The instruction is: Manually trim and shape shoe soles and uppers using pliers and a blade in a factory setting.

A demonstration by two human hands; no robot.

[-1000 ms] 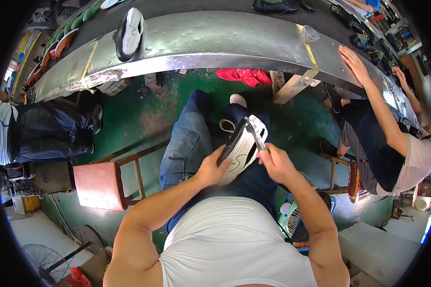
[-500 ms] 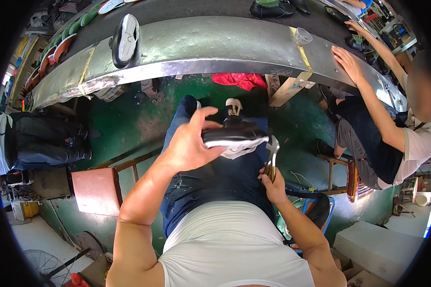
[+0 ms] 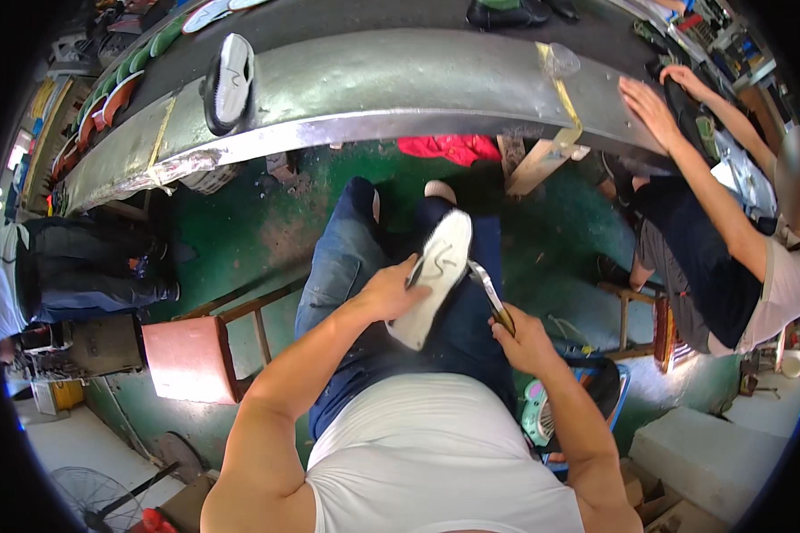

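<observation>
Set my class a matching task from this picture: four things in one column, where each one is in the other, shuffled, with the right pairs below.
1. Held shoe
2. Tool
3. Cloth
4. Cup

A. red, below the bench
B. in the right hand
C. on the bench's metal edge
D. in the left hand

Right pairs: 1-D, 2-B, 3-A, 4-C

We hold 1 white-soled shoe point(image 3: 444, 253) in our left grip point(image 3: 396, 291) and 1 metal-headed tool point(image 3: 485, 286) beside it in our right grip point(image 3: 523, 339); another shoe point(image 3: 233, 84) lies far left on the metal tabletop point(image 3: 391, 80).
</observation>
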